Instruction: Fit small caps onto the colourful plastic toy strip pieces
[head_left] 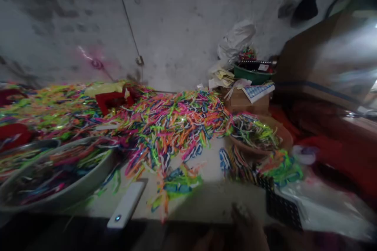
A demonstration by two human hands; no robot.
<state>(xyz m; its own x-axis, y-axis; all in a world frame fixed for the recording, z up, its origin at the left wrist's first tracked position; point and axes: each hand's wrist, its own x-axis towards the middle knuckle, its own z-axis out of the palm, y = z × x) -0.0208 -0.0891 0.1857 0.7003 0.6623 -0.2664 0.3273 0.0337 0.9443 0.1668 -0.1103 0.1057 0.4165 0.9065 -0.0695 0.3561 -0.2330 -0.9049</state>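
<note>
At the table's front edge, dark and smeared by motion, my right hand [249, 225] reaches up over the tabletop. A small pale patch shows by its fingertips, too blurred to name. Lower and to the left, my left hand [207, 240] is mostly in shadow and cut off by the bottom of the view; its fingers do not show clearly. A small bunch of neon green, orange and blue strips [178, 184] lies on the table left of my hands. To the right are a black perforated strip [282, 206] and clear plastic bags [332, 208].
A large heap of bright strips [182, 117] covers the table's back. A grey basin [97, 176] stands left, a brown basin [285, 133] right, both holding strips. A white bar [126, 206] overhangs the front edge. Behind are a cardboard box [247, 102] and green basin [250, 74].
</note>
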